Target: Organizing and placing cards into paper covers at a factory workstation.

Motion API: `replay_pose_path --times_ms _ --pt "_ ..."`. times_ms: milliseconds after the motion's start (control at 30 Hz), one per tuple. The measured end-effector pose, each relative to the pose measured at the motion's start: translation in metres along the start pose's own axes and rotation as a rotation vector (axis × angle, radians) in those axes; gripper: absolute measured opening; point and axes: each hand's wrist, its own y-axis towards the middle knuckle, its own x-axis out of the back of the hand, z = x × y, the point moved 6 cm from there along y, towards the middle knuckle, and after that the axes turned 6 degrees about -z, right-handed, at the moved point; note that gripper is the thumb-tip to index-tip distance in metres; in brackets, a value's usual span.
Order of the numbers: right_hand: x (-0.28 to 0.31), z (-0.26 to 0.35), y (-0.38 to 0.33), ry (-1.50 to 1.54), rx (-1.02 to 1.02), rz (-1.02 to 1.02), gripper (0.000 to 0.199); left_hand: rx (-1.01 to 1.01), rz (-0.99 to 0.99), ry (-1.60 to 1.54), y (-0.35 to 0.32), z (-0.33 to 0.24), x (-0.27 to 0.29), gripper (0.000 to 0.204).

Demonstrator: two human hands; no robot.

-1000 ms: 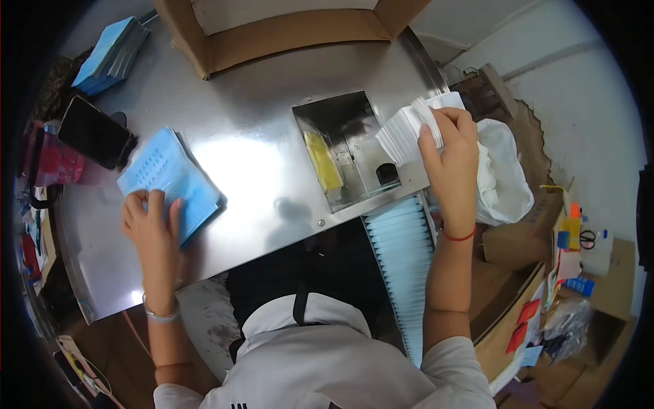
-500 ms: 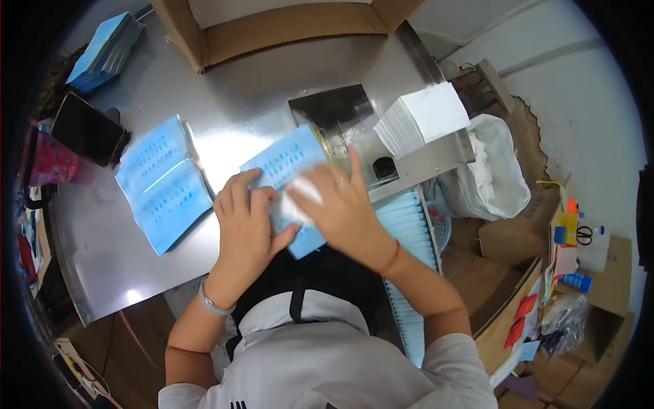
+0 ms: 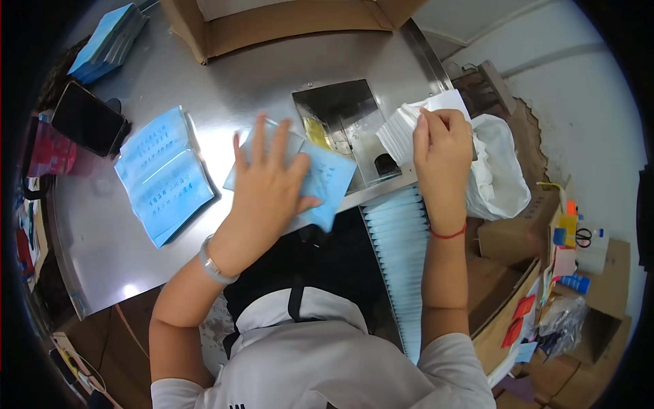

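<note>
1. Head view, my hands: my left hand (image 3: 269, 180) lies flat with the fingers spread wide, pressing on a light blue packet (image 3: 325, 178) at the near edge of the steel table (image 3: 225, 88). My right hand (image 3: 441, 146) has the fingers curled on the top of a stack of white sheets (image 3: 402, 126) — it pinches the upper sheets, just right of the packet.

2. Head view, containers: a cardboard box (image 3: 272, 24) stands at the far edge of the table; I see only its walls and a pale inside. A square metal recess (image 3: 340, 119) is sunk in the table between my two hands; inside it there is something yellow and a dark part, but I cannot tell what they are. A white plastic bag (image 3: 501, 174) hangs open at the right of the table, touching my right wrist side; it holds white material.

3. Head view, other things: two more blue packets (image 3: 162, 174) lie flat to the left of my left hand, near but apart. A pile of blue packets (image 3: 105, 41) rests at the far left corner, and a black phone (image 3: 87, 119) lies beside the left rim. Below the recess, a long row of blue packets (image 3: 402, 259) runs down toward me, beside my right forearm. More boxes and small coloured items stand at the far right — too small to tell.
</note>
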Motion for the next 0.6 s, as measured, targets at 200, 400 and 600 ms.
replay_pose_path --times_ms 200,400,600 --pt "0.020 -0.007 0.001 0.208 0.012 0.073 0.021 0.096 0.101 -0.059 -0.019 0.008 0.017 0.061" --pt "0.011 0.001 -0.006 0.042 0.046 0.005 0.020 0.281 -0.111 -0.303 -0.034 -0.001 -0.005 0.030" --pt "0.019 -0.012 -0.004 0.178 0.084 0.004 0.026 0.214 -0.254 -0.057 -0.036 -0.006 0.013 0.030"
